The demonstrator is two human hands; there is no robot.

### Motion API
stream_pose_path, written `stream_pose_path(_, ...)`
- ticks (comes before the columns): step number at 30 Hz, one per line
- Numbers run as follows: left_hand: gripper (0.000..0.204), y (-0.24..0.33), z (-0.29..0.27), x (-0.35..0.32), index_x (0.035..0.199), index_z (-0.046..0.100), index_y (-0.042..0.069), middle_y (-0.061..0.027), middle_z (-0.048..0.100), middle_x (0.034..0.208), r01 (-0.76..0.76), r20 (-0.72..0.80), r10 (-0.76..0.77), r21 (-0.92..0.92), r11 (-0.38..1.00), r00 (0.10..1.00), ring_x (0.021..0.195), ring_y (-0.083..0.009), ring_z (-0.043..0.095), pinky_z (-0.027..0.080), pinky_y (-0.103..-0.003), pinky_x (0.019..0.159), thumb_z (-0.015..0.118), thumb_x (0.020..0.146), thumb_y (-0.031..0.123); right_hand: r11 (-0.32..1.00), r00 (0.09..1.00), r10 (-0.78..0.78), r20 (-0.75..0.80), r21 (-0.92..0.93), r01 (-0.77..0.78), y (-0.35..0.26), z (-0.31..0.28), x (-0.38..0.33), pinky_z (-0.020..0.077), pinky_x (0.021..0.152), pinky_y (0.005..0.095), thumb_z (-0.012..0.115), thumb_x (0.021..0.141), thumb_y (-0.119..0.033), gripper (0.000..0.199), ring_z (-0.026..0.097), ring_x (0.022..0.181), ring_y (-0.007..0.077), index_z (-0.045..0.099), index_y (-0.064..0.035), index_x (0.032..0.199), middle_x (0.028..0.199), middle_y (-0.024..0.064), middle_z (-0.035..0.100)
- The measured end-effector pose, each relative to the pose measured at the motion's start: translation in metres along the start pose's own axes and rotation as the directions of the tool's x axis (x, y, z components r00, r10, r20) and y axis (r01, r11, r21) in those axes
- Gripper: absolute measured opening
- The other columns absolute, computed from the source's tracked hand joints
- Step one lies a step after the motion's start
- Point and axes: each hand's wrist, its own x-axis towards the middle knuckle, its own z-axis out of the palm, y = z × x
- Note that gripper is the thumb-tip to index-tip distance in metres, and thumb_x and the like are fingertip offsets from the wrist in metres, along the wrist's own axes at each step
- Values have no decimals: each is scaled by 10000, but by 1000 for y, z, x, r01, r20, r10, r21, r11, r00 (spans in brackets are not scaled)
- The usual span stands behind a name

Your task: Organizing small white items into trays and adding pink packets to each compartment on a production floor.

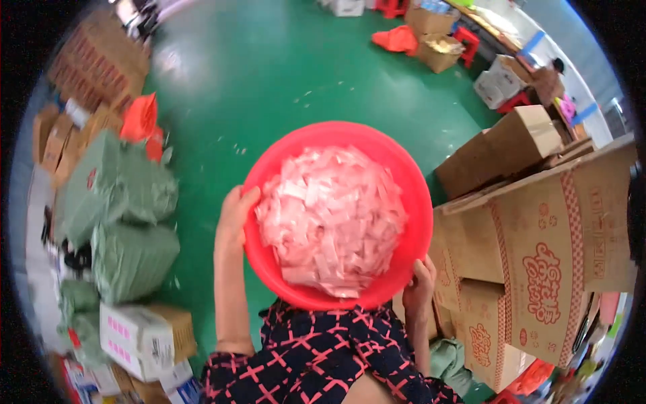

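A round red plastic basin [416, 182] is held in front of my body, heaped with many small pink strips [333, 215] that look glossy, perhaps wrapped pieces; their exact kind cannot be told. My left hand [237, 209] grips the basin's left rim, thumb over the edge and the other fingers hidden beneath. On the lower right side, my right hand [422, 277] is closed on the rim, its fingers partly hidden under the basin.
Green-wrapped bales [118, 182] and a white carton [138, 340] line the left side. Tall stacked cardboard boxes [538, 256] stand close on my right. Ahead stretches the green floor [269, 81] with scraps on it. Red stools [469, 44] and open boxes [501, 81] are at the far right.
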Motion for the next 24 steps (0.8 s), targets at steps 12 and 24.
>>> stream_pose_path(12,244,21,160,217,989,506,-9,-112,569,961,19,147,-8,-73,997,989,853,-194,561,465,-325,744,555,778,101,972,972,-191,-134,111,206,-81,-2,262,436,746,251,456,826,-213,296,547,829,123,506,11,1013,962,65,571)
stream_pose_path(24,270,84,331,456,1021,514,-9,-120,577,964,12,149,11,-151,989,989,857,-209,569,469,-340,760,542,776,101,939,939,-323,-116,82,333,-209,12,545,435,668,227,515,819,-195,261,533,747,96,512,15,973,869,38,568)
